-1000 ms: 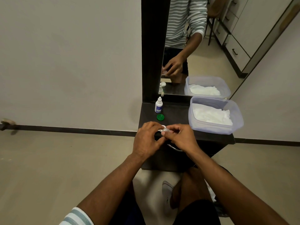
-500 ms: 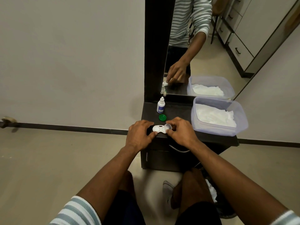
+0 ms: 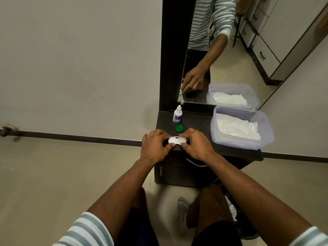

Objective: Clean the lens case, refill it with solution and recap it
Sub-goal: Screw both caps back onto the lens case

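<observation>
White twin-well lens case (image 3: 177, 140), uncapped

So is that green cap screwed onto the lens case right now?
No, the green cap lies loose on the dark cabinet top, apart from the white lens case between both hands.

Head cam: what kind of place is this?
Likely a home bedroom or dressing corner. A tall dark-framed mirror stands on a small dark vanity unit against a plain wall, and the mirror reflects drawer fronts. On the unit: a solution bottle, a green cap and a lens case.
</observation>
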